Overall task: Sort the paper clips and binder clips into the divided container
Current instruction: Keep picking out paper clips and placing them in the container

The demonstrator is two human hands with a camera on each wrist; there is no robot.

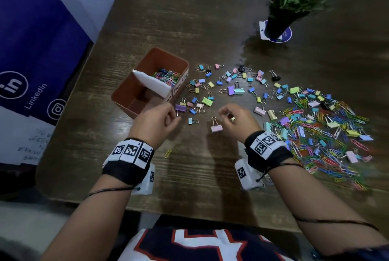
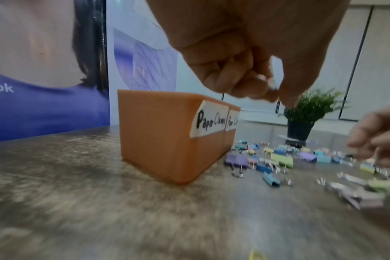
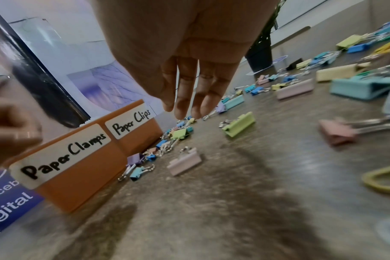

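1. Between the two hands, a pink binder clip point(image 1: 216, 128) is lying on the wooden table point(image 1: 189, 176), just beside the right hand point(image 1: 235, 121) and apart from the left hand point(image 1: 156, 121).
2. Left hand: hovering above the table with fingers curled inward; the left wrist view is showing the fingertips point(image 2: 252, 88) drawn together, but motion blur is preventing a clear reading of whether anything is pinched.
3. Right hand: hanging over the table; the head view is showing the fingers bent, while the right wrist view is showing the fingers point(image 3: 185, 91) extended downward and gripping nothing.
4. Beyond the left hand, the orange divided container point(image 1: 126, 96) is standing on the table, its white divider point(image 1: 151, 83) splitting it in two. The farther compartment is holding coloured paper clips point(image 1: 168, 75); the nearer one is appearing empty. Labels reading "Paper Clamps" point(image 3: 65, 158) and "Paper Clips" point(image 3: 131, 123) are facing the hands.
5. Ahead of both hands, loose binder clips point(image 1: 231, 88) are lying scattered; a purple binder clip point(image 1: 180, 108) is sitting just beside the left hand's fingertips.
6. To the outer side of the right hand, a mixed pile of paper clips and binder clips point(image 1: 322, 130) is spreading across the table.
7. Near the left wrist, a single yellow paper clip point(image 1: 168, 152) is lying alone.
8. Far beyond the right hand, a potted plant point(image 1: 294, 1) is standing.
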